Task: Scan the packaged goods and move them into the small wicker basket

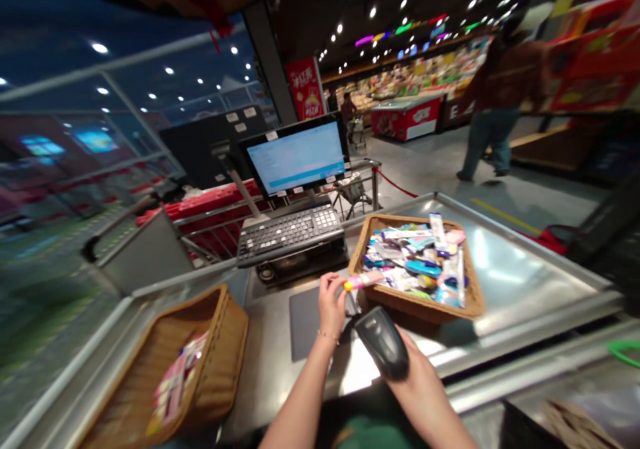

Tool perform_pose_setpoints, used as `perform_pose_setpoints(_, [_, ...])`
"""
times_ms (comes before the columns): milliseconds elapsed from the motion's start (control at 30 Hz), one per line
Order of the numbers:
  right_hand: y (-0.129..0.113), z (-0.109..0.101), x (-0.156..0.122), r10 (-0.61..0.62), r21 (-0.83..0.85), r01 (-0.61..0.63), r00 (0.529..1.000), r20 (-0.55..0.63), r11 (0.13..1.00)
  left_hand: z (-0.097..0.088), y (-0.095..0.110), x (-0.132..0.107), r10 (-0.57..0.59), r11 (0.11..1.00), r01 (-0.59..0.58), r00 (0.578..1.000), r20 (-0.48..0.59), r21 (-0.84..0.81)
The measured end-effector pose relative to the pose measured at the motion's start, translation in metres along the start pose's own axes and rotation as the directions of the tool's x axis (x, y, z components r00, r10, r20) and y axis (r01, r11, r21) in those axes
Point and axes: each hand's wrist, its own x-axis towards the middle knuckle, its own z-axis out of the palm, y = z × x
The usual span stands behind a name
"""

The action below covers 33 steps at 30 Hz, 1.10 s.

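My left hand (332,302) is closed on a small pink and yellow packet (364,281), held just in front of the near rim of a wicker basket (425,304) full of several small packaged items. My right hand (415,376) grips a black handheld barcode scanner (383,340), whose head points up toward the packet. Both hands hover over the steel checkout counter (505,269), above a dark scanner pad (305,322).
A second wicker basket (210,362) at the near left holds a few packets. A keyboard (290,232) and a lit monitor (297,158) stand behind the pad. Red shopping carts (210,209) sit beyond the counter. A person (500,102) walks in the aisle at the right.
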Motion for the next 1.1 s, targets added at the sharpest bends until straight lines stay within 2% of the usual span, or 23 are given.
perform_pose_setpoints(67, [0.000, 0.000, -0.001, -0.002, 0.002, 0.002, 1.000, 0.007, 1.000, 0.004, 0.000, -0.003, -0.147, 0.975, 0.149, 0.989, 0.028, -0.166])
perform_pose_setpoints(133, [0.000, 0.000, -0.002, -0.001, 0.003, 0.001, 1.000, 0.008, 1.000, 0.009, 0.000, -0.006, -0.216, 0.947, 0.227, 0.974, 0.073, -0.225])
perform_pose_setpoints(267, [-0.001, 0.001, -0.003, 0.003, 0.001, -0.003, 1.000, 0.004, 1.000, 0.021, -0.002, -0.011, -0.298, 0.912, 0.325, 0.944, 0.143, -0.249])
perform_pose_setpoints(400, [0.001, -0.001, -0.003, -0.009, 0.003, 0.009, 1.000, 0.027, 1.000, 0.026, 0.005, -0.012, -0.348, 0.912, 0.364, 0.931, 0.112, -0.191])
perform_pose_setpoints(500, [0.002, -0.004, -0.004, -0.008, 0.008, 0.008, 1.000, 0.007, 1.000, 0.021, 0.021, 0.001, -0.254, 0.962, 0.254, 0.967, 0.013, -0.099])
perform_pose_setpoints(533, [0.002, -0.005, -0.005, -0.009, 0.013, 0.009, 1.000, -0.003, 1.000, 0.019, 0.027, 0.009, -0.114, 0.991, 0.113, 0.993, 0.012, 0.071])
perform_pose_setpoints(567, [0.002, -0.006, -0.005, -0.011, 0.018, 0.011, 1.000, -0.014, 1.000, 0.020, 0.034, 0.020, -0.002, 0.962, -0.027, 0.995, 0.104, 0.272])
perform_pose_setpoints(600, [0.003, -0.006, -0.006, -0.015, 0.024, 0.015, 1.000, -0.023, 1.000, 0.022, 0.041, 0.031, 0.042, 0.879, -0.171, 0.957, 0.286, 0.445])
perform_pose_setpoints(633, [0.003, -0.006, -0.007, -0.020, 0.029, 0.021, 0.999, -0.028, 0.999, 0.027, 0.047, 0.044, 0.044, 0.850, -0.240, 0.919, 0.391, 0.469])
perform_pose_setpoints(700, [0.005, -0.003, -0.008, -0.026, 0.036, 0.027, 0.999, -0.043, 0.999, 0.043, 0.055, 0.068, 0.021, 0.813, -0.329, 0.842, 0.540, 0.481])
perform_pose_setpoints(767, [0.008, 0.000, -0.009, -0.027, 0.040, 0.030, 0.998, -0.065, 0.999, 0.066, 0.058, 0.086, -0.052, 0.757, -0.391, 0.763, 0.644, 0.524])
perform_pose_setpoints(867, [0.012, 0.003, -0.011, -0.019, 0.038, 0.024, 0.993, -0.119, 0.999, 0.100, 0.055, 0.099, -0.219, 0.656, -0.449, 0.656, 0.722, 0.607])
perform_pose_setpoints(967, [0.016, 0.001, -0.014, -0.031, 0.042, 0.038, 0.987, -0.161, 0.998, 0.123, 0.047, 0.101, -0.355, 0.567, -0.505, 0.563, 0.746, 0.651])
perform_pose_setpoints(1033, [0.019, -0.003, -0.016, -0.039, 0.048, 0.049, 0.983, -0.179, 0.998, 0.130, 0.041, 0.099, -0.400, 0.521, -0.534, 0.536, 0.744, 0.665])
perform_pose_setpoints(1100, [0.022, -0.006, -0.017, -0.041, 0.066, 0.054, 0.981, -0.189, 0.996, 0.133, 0.035, 0.098, -0.416, 0.485, -0.546, 0.543, 0.730, 0.683])
